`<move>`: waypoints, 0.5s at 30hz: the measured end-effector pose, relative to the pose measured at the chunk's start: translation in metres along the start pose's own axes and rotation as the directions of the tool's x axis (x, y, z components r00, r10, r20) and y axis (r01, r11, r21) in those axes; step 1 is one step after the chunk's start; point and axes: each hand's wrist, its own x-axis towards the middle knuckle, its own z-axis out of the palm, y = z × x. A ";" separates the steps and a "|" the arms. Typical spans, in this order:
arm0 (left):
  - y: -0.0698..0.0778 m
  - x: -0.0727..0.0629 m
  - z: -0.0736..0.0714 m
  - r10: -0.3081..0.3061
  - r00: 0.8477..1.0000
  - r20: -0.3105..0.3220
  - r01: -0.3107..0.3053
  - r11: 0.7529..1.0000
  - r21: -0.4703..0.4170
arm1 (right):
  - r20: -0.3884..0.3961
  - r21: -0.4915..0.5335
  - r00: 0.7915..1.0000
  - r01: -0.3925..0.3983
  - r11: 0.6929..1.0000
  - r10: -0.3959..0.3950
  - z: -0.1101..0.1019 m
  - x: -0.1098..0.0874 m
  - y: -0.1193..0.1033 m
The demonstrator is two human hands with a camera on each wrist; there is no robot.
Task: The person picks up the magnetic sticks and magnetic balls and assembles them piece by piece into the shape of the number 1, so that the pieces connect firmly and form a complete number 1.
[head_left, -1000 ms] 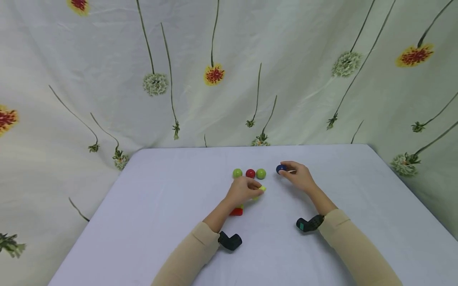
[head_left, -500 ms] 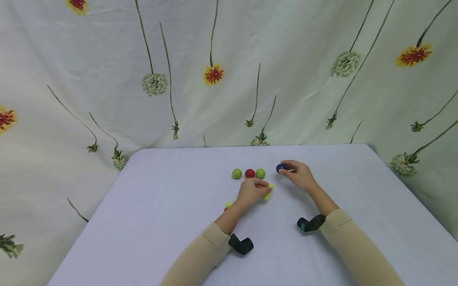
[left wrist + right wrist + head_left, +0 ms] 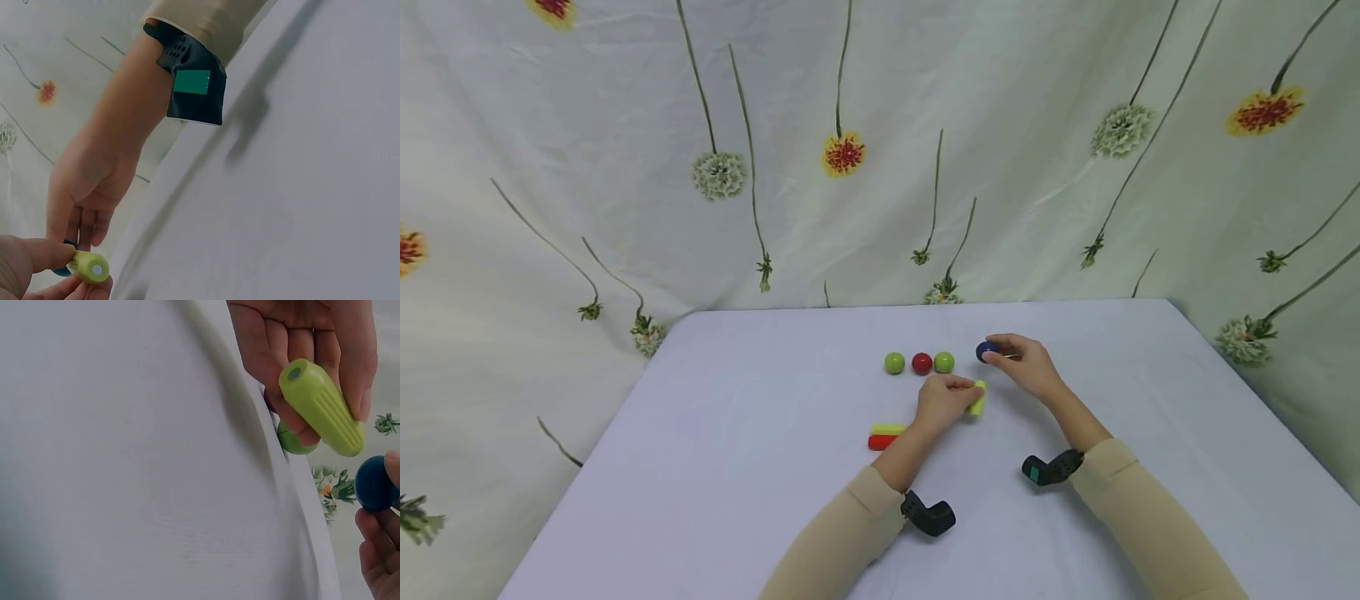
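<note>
My left hand (image 3: 942, 402) pinches a yellow-green ribbed stick (image 3: 977, 401) between thumb and fingers. In the right wrist view this stick (image 3: 324, 407) is tilted, with a round grey spot on its near end. My right hand (image 3: 1028, 367) holds a dark blue ball (image 3: 983, 352) by its fingertips, to the right of the stick. A small gap parts the stick from the blue ball (image 3: 374, 484) in the right wrist view. From the left wrist, the stick (image 3: 89, 267) partly covers the ball.
Beyond my left hand, a green ball (image 3: 894, 363), a red ball (image 3: 922, 363) and a second green ball (image 3: 943, 362) stand in a row. A yellow stick (image 3: 887, 430) and a red stick (image 3: 882, 442) lie side by side, partly behind my left forearm. A floral cloth (image 3: 850, 233) hangs behind the table.
My left hand has moved right with the yellow-green stick, closer to the blue ball. More of the two lying sticks now shows. My right hand stays nearly still with the ball.
</note>
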 end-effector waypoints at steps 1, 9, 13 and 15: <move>0.000 0.000 0.001 -0.008 1.000 -0.003 0.008 1.000 -0.005 | 0.000 -0.002 1.000 -0.003 1.000 0.003 0.000 0.000 0.000; -0.002 -0.002 0.010 -0.072 0.997 -0.020 0.070 0.993 -0.097 | 0.010 0.002 1.000 0.019 1.000 -0.019 0.001 0.000 0.001; -0.004 0.000 0.014 -0.098 0.995 -0.008 0.096 0.985 -0.147 | 0.018 0.016 0.999 0.028 0.999 -0.028 0.001 -0.001 0.000; -0.003 0.000 0.015 -0.108 0.994 -0.006 0.106 0.980 -0.166 | 0.019 0.020 0.999 0.029 0.999 -0.029 0.001 -0.002 0.000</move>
